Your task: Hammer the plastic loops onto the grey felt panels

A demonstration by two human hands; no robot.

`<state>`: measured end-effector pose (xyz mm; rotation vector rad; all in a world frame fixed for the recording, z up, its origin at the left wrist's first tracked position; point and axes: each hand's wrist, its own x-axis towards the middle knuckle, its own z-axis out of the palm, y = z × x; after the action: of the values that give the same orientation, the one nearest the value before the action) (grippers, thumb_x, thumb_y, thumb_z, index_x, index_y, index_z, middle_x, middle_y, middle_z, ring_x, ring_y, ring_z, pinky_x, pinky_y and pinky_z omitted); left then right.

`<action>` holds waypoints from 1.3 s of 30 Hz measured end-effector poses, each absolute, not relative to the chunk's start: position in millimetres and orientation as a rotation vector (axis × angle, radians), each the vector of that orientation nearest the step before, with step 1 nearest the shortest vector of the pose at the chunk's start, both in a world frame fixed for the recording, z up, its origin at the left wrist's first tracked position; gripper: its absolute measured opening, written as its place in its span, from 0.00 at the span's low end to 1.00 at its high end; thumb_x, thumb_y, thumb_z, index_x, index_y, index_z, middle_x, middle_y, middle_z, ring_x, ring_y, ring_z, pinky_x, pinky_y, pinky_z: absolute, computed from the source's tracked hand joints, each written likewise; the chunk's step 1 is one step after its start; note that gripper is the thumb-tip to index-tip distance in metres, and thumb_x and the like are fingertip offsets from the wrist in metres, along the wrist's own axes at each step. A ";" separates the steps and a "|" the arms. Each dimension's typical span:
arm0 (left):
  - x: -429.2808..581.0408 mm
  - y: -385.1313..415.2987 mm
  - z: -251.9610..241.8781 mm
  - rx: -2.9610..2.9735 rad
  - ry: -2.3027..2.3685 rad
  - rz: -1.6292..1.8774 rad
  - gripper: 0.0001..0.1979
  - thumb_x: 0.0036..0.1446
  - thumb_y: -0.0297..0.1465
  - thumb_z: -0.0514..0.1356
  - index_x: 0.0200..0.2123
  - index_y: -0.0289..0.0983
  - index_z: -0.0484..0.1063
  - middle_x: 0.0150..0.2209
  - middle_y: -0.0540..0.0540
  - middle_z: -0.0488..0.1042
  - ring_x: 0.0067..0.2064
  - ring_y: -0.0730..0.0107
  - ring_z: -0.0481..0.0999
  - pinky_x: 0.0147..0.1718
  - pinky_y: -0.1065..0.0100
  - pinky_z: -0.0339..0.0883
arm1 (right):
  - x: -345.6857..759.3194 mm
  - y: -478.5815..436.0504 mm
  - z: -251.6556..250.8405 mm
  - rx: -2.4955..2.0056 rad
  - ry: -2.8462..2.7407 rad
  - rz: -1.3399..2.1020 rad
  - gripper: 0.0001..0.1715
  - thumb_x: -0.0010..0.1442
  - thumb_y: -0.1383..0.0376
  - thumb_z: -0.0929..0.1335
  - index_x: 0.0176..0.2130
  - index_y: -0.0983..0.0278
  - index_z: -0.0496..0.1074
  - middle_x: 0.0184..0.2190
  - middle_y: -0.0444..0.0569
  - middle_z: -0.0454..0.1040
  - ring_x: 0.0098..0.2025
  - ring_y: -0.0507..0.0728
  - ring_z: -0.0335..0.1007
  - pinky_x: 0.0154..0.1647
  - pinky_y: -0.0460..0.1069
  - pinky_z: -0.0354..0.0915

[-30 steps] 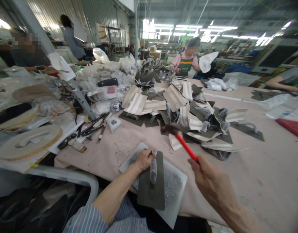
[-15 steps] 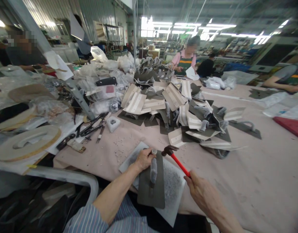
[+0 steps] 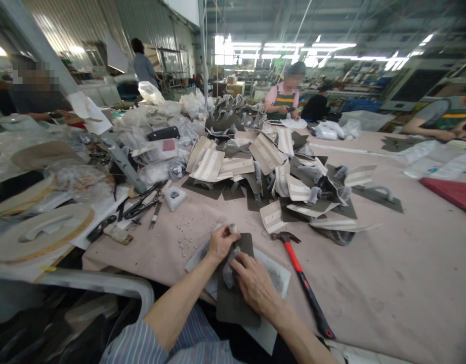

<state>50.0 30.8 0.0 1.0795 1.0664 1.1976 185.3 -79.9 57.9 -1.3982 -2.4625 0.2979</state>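
Note:
A dark grey rectangular panel (image 3: pixel 236 306) lies in front of me on a whitish, speckled board (image 3: pixel 282 275). A plastic-wrapped handle (image 3: pixel 228 273) is attached to the panel. My left hand (image 3: pixel 221 243) is closed at the panel's far end, pinching a small pale piece beside the handle's end; what it is I cannot make out. The curled fingers of my right hand (image 3: pixel 253 280) grip the wrapped handle. To the right, a claw hammer (image 3: pixel 303 280) with a red and black grip lies on the table, its head pointing away from me.
Grey panels with handles and cream-coloured pieces form a pile (image 3: pixel 270 167) beyond my hands. Pliers and other tools (image 3: pixel 145 205) lie left, near tape rolls (image 3: pixel 43 232) and a slanted metal post (image 3: pixel 122 156). A red board (image 3: pixel 451 197) is at right; co-workers sit across the table.
My right hand has put the hammer down on the table to the right and moved left onto the handle. My left hand stays at the panel's far end.

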 end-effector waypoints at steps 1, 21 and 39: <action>49.6 32.8 -0.5 1.015 1.063 1.226 0.12 0.44 0.32 0.69 0.33 0.34 0.74 0.29 0.51 0.76 0.30 0.71 0.73 0.31 0.73 0.66 | 177.9 -76.6 59.5 -1.420 -2.486 0.242 0.21 0.61 0.74 0.62 0.53 0.61 0.66 0.57 0.54 0.65 0.50 0.60 0.65 0.48 0.54 0.63; 9.1 19.8 66.5 1.227 1.094 1.362 0.09 0.49 0.31 0.67 0.34 0.35 0.75 0.32 0.48 0.80 0.35 0.67 0.79 0.37 0.70 0.72 | 148.3 -74.8 73.1 -2.344 -2.035 0.308 0.16 0.65 0.53 0.64 0.37 0.62 0.70 0.32 0.53 0.77 0.33 0.63 0.76 0.31 0.51 0.58; 1.6 25.8 -4.6 1.160 1.073 1.202 0.13 0.53 0.37 0.66 0.36 0.34 0.73 0.35 0.43 0.80 0.38 0.63 0.79 0.43 0.64 0.72 | 186.9 -87.0 45.6 -2.109 -1.635 0.487 0.22 0.67 0.48 0.60 0.40 0.63 0.68 0.34 0.52 0.75 0.37 0.60 0.72 0.36 0.50 0.61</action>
<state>1.6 25.8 -4.6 1.1596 1.0729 1.2021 186.9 -87.0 45.6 -2.1085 -1.6346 0.4868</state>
